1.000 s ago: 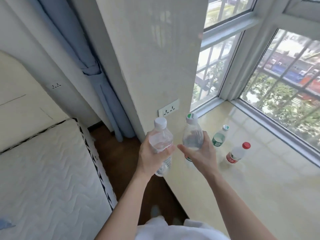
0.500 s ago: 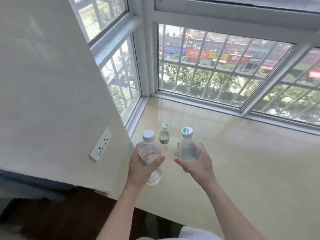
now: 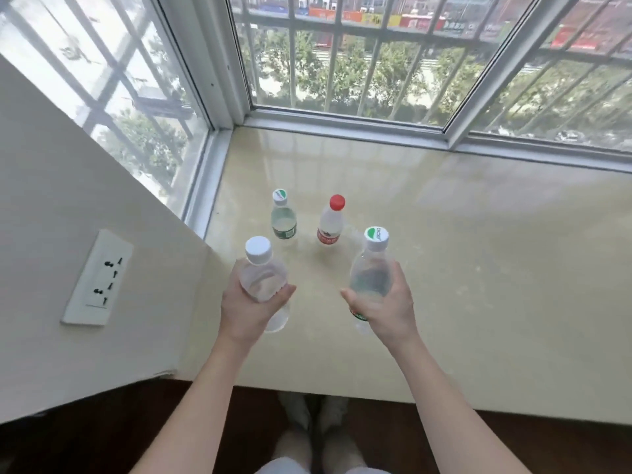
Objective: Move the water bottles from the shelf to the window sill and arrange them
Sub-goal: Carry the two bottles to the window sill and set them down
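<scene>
Both hands have spread apart over the sill [image 3: 478,268] since the earlier frame. At centre, the left grip [image 3: 248,302] is wrapped around a white-capped bottle [image 3: 261,275]; the right grip [image 3: 383,302] clasps a green-topped bottle [image 3: 371,271]. Above them, a green-label bottle [image 3: 283,218] and red-capped bottle [image 3: 331,222] stand upright, side by side.

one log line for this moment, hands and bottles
left hand: holds white-cap bottle | right hand: holds green-cap bottle | both over sill | sill: two bottles upright, green label, red cap
</scene>
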